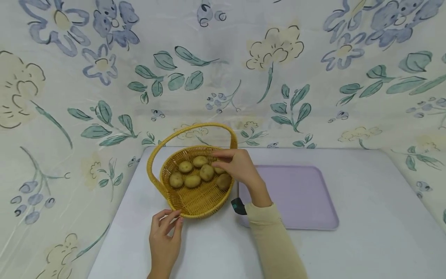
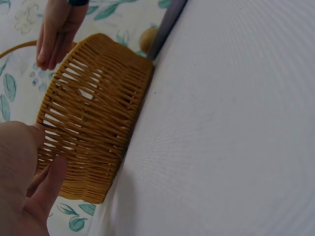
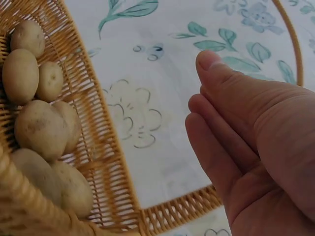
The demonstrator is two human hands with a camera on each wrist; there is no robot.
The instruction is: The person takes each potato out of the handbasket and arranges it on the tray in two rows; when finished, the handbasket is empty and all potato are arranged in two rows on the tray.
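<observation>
A yellow wicker basket (image 1: 200,201) with a tall arched handle holds several potatoes (image 1: 192,181), most of them toward its far side. My left hand (image 1: 165,234) grips the near rim, its fingertips over the edge and the thumb outside; the left wrist view shows these fingers against the woven wall (image 2: 93,118). Above the basket's right side is my right hand (image 1: 240,166), fingers extended and holding nothing. In the right wrist view this hand (image 3: 266,142) has its thumb and fingers apart, beside the potatoes (image 3: 42,130) in the basket.
A lilac tray (image 1: 296,197) lies right of the basket on the white table (image 1: 376,217), partly hidden by my right forearm. A round tan thing (image 2: 147,39) shows by the tray's edge in the left wrist view. Floral cloth (image 1: 223,69) hangs behind.
</observation>
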